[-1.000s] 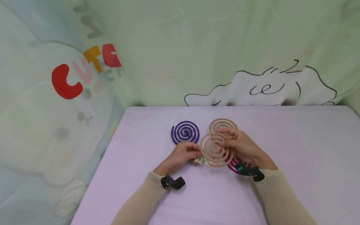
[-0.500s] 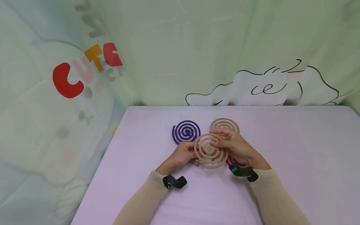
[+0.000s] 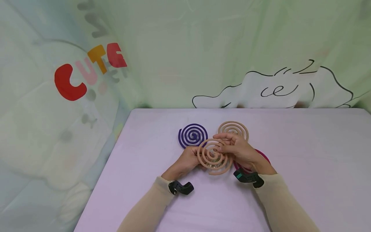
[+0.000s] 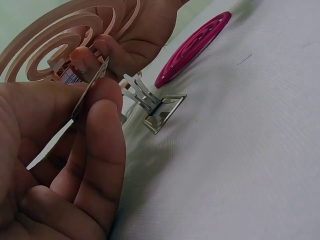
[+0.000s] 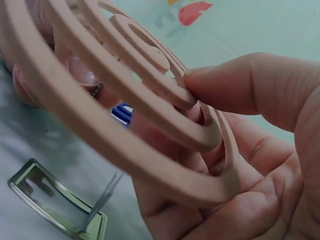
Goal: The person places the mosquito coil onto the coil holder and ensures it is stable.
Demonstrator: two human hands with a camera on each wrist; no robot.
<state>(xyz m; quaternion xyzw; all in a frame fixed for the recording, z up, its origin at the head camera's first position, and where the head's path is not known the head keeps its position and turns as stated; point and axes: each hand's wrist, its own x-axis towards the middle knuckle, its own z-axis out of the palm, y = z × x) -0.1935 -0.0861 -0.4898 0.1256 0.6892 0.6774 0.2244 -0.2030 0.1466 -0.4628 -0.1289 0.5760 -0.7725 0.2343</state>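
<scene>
My right hand (image 3: pixel 242 153) pinches a tan mosquito coil (image 5: pixel 95 134) between thumb and fingers, tilted above the table. My left hand (image 3: pixel 185 161) is close beside it, partly behind the coil in the head view. In the left wrist view, its thumb and fingers pinch a thin metal piece (image 4: pixel 90 94), seen edge-on near the right fingertips. A pronged metal coil stand (image 4: pixel 145 99) appears just beyond; whether it lies on the table or is held, I cannot tell. A magenta coil (image 4: pixel 192 50) lies on the table, partly under my right wrist in the head view.
Behind the hands, a dark purple coil (image 3: pixel 194 135) lies at the left and another tan coil (image 3: pixel 233 121) at the right. The pale cloth-covered table (image 3: pixel 304 154) ends at a green printed curtain (image 3: pixel 179 58). Each wrist wears a black strap (image 3: pixel 181 187).
My right hand has moved left with the tan coil, which now overlaps my left fingers. The metal pieces seen beside the coil earlier are now mostly behind it. More of the magenta coil shows.
</scene>
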